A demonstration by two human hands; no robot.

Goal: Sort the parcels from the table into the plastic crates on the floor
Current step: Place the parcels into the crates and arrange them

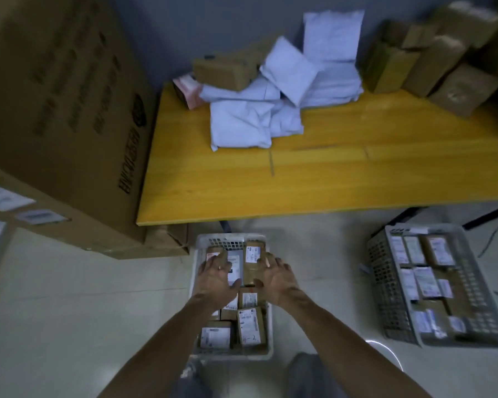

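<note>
A white plastic crate (196,262) stands on the floor below the table's front edge, filled with several small brown labelled parcels (251,326). My left hand (217,278) and my right hand (273,278) reach into its far half with fingers spread, lying flat on the parcels there. Neither hand grips anything. A second, grey crate (381,271) with several labelled parcels stands on the floor to the right. On the yellow table (328,179) lie several white poly bags (242,124) and brown cardboard parcels (227,71).
A very large cardboard box (61,116) stands to the left of the table, against the crate's far left corner. More brown boxes (431,61) are stacked at the table's back right. Black table legs (489,214) and a loose cable (489,242) lie beyond the grey crate.
</note>
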